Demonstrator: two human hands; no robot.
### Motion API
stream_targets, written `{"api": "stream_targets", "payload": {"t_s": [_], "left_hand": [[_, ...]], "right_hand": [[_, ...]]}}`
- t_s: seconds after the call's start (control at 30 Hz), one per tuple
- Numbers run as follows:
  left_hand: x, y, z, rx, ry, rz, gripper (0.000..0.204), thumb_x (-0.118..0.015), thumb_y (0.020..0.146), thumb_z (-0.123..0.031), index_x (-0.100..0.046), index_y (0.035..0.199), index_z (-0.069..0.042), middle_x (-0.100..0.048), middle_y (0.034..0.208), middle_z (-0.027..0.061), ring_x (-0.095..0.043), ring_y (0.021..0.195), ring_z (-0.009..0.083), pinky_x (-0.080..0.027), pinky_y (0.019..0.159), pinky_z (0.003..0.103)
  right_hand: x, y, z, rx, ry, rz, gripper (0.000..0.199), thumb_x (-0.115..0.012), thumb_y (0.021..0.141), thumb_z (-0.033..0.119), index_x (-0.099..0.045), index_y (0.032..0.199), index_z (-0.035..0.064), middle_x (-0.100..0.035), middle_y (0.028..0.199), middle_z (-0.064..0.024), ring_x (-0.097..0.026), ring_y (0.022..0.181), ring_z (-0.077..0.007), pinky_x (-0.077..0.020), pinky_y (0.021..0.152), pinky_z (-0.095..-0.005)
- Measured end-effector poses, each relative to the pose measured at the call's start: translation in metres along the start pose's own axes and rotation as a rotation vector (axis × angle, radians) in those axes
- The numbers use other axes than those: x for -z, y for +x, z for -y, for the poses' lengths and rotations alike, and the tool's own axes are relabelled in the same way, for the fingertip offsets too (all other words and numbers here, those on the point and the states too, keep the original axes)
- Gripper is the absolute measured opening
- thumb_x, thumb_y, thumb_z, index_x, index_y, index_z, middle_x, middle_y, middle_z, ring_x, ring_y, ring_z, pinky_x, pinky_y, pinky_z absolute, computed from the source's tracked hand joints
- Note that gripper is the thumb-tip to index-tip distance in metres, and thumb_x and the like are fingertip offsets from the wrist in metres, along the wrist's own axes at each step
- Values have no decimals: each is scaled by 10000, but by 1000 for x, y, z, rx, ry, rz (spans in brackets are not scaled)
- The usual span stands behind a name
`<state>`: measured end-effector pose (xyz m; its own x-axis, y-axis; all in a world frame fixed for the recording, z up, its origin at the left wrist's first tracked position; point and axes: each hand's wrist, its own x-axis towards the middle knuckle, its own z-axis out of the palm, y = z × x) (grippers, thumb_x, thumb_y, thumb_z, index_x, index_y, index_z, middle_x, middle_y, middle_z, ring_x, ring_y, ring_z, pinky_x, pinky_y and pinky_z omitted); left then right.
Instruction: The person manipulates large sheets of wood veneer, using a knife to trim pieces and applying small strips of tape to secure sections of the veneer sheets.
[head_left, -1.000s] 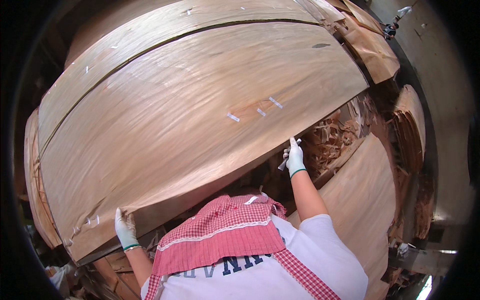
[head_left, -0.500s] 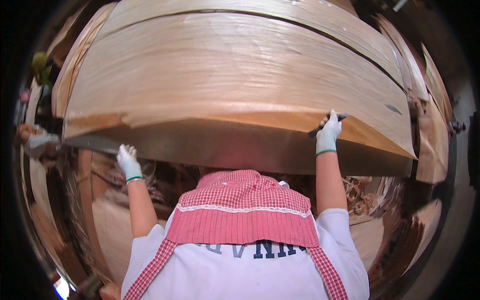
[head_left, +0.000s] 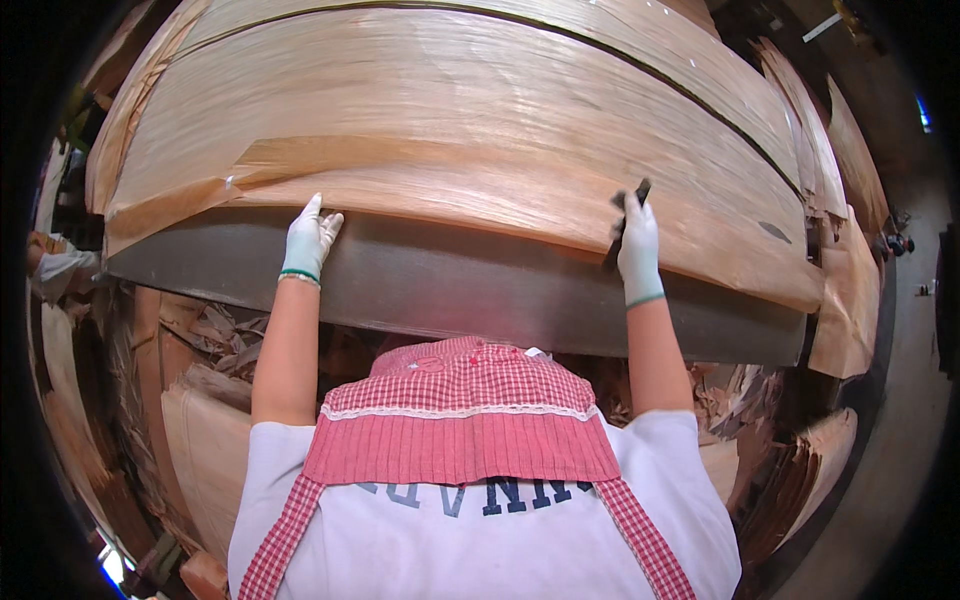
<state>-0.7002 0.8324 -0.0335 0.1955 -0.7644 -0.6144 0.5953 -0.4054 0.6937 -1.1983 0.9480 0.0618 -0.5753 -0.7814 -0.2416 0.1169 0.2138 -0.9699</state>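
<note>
A broad sheet of pale wood veneer point(head_left: 450, 120) lies over a dark grey, smooth tabletop point(head_left: 470, 280), whose near strip shows bare. An overlapping darker strip of veneer point(head_left: 330, 153) runs along the sheet's near left part. My left hand point(head_left: 308, 245), in a white glove with a green cuff, is at the veneer's near edge, fingers apart; whether it presses on the sheet I cannot tell. In my right hand point(head_left: 640, 250), gloved likewise, is a slim black hand tool point(head_left: 612, 250), held slanting over the near edge on the right. Its exact kind is unclear.
Crumpled veneer scraps point(head_left: 225, 335) and stacked veneer sheets point(head_left: 205, 440) lie below the table's near side. More veneer pieces point(head_left: 848, 300) hang at the right end. Another person's hand or sleeve point(head_left: 62, 270) shows at the far left. A dark gap point(head_left: 640, 65) crosses behind the sheet.
My left hand has moved right and up, from the table's front edge to the veneer edge. My right hand has shifted slightly left, its tool now steeper. The veneer's near edge lies differently.
</note>
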Motion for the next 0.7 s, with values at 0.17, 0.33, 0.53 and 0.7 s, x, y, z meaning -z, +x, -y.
{"api": "stream_targets", "payload": {"t_s": [0.17,0.33,0.53,0.7], "left_hand": [[-28,18,-9,-88,40,21,88,-632,899,-88,-584,942,-29,-629,857,100,-636,707,213,-588,642,330],[-60,11,-30,-156,105,6,75,-622,894,-81,-588,875,-17,-605,858,80,-619,703,183,-586,649,296],[-83,-28,-52,-391,266,124,196,-622,831,-158,-577,679,-43,-570,679,56,-578,588,177,-552,585,338],[-98,-15,-35,-285,33,31,218,-665,842,-99,-485,912,0,-578,811,116,-643,634,210,-580,502,339]], "right_hand": [[22,-85,-23,-555,285,173,155,-494,988,213,-570,998,77,-615,848,-53,-492,572,-76,-419,478,-205],[25,-67,-59,-736,614,93,197,-481,994,211,-563,975,32,-614,831,-82,-506,584,-100,-434,479,-207],[43,-120,-54,-655,154,428,242,-561,932,315,-562,815,103,-505,607,7,-452,488,-125,-332,453,-251],[44,-97,-35,-118,-421,77,108,-543,934,138,-593,921,42,-505,697,10,-428,522,-67,-325,454,-227]]}}
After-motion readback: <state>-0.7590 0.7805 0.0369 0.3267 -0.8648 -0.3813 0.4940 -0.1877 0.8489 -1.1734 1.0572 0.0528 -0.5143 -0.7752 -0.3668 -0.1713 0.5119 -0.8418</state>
